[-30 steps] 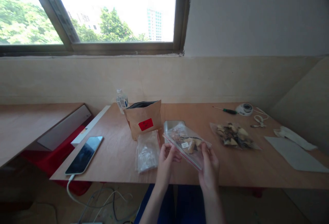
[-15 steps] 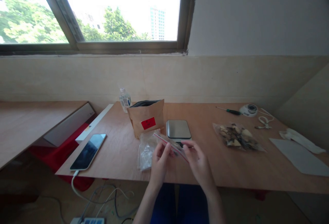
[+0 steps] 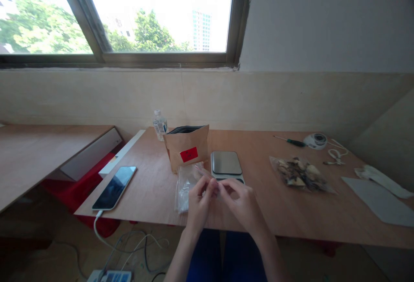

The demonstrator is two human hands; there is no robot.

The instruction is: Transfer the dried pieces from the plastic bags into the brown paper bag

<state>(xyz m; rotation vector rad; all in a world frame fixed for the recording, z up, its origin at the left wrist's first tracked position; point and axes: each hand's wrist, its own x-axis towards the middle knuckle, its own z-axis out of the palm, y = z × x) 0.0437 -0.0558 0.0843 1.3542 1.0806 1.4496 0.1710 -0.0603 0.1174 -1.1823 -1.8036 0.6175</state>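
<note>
A small clear zip bag (image 3: 204,171) with a reddish seal strip is pinched between my two hands above the table's front edge. My left hand (image 3: 201,198) grips it with thumb and fingers. Close beside it, my right hand (image 3: 241,202) pinches the bag too, the fingertips of both hands almost meeting. Most of the bag is hidden behind the fingers. Under and left of my hands lies a stack of clear plastic bags (image 3: 185,191). Just beyond my right hand sits a scale (image 3: 227,162) with a metal plate. An open brown paper pouch (image 3: 176,151) with a red label stands behind the stack.
A plastic bottle (image 3: 160,127) stands at the back. A phone (image 3: 114,189) on a charging cable lies left. To the right are a bag of dried pieces (image 3: 300,173), a screwdriver (image 3: 295,142), a white dome camera (image 3: 316,141) and a grey sheet (image 3: 378,200).
My right hand has moved left along the zip bag, so both hands' fingertips now come together. The camera view has shifted slightly.
</note>
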